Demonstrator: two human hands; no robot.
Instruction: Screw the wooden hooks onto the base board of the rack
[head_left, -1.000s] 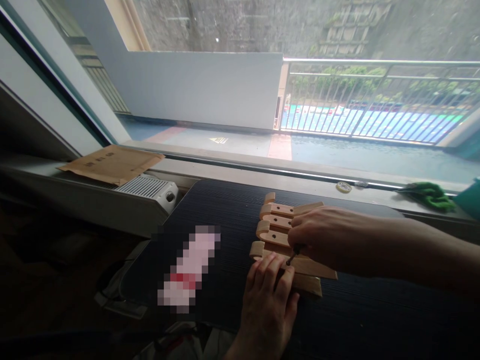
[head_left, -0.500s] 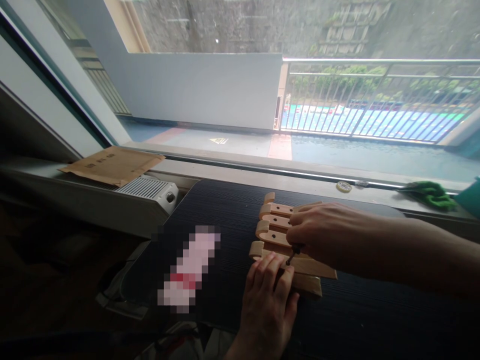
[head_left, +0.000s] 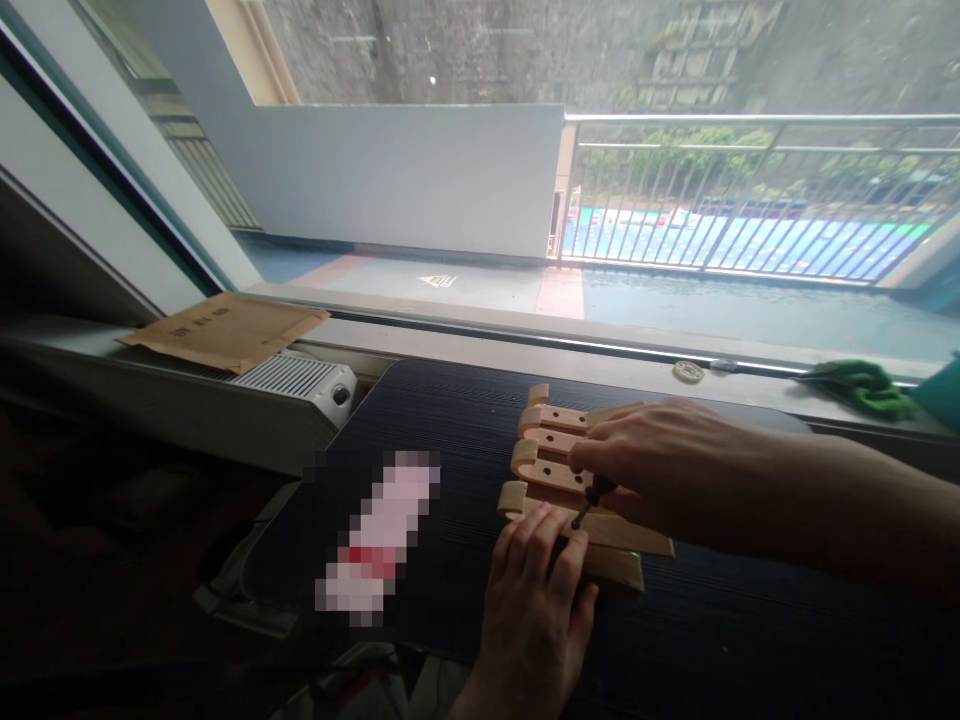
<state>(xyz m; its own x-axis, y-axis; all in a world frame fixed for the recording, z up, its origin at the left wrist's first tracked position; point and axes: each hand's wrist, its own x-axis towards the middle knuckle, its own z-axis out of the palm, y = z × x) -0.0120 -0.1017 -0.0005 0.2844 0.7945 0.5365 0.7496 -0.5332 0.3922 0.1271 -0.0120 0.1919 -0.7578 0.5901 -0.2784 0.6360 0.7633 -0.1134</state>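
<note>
On the dark table (head_left: 450,420), several pale wooden pieces with curled left ends lie side by side, with dark screws or holes along them. My right hand (head_left: 652,455) is closed around a screwdriver (head_left: 582,510), whose handle is mostly hidden. The slanting shaft points down at a dark screw head or hole in the nearest wooden piece (head_left: 626,532). My left hand (head_left: 536,595) grips this same piece, its bent fingers over the top and close to the screwdriver tip. Beneath, a thicker wooden block (head_left: 619,570) sticks out at the near side.
Left of the wood lies a pixelated pinkish item (head_left: 382,535). A brown envelope (head_left: 229,330) rests over a white radiator (head_left: 300,380). Along the window sill are a roll of tape (head_left: 688,372) and a green cloth (head_left: 862,388). The window glass rises beyond the table's far edge.
My right hand has turned slightly around the screwdriver, its fingers shifting on the handle and showing more of it. My left hand and the wooden pieces stay in place.
</note>
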